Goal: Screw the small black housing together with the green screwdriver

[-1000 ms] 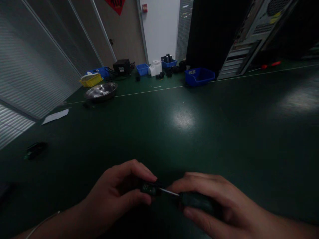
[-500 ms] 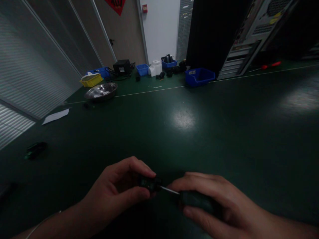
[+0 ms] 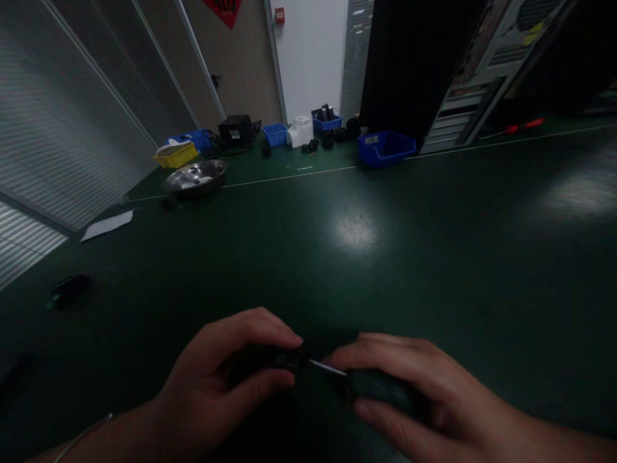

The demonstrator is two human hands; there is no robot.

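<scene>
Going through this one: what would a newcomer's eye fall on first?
Probably the screwdriver low in the centre, in the right hand's grip, its bright shaft pointing toward a small dark part that the left hand pinches. Beyond, on the green tabletop, a steel bowl stands back left, and a blue bin sits farther right, beside the large black computer case.

The left hand (image 3: 209,366) hides in its grip much of a small dark part (image 3: 288,358), and where the screwdriver (image 3: 328,368) tip meets it is too dim to tell. The right hand (image 3: 443,386) covers the handle's back end. The left edge crops a dark object (image 3: 12,370); the steel bowl's (image 3: 205,188) contents are too small to identify.
</scene>
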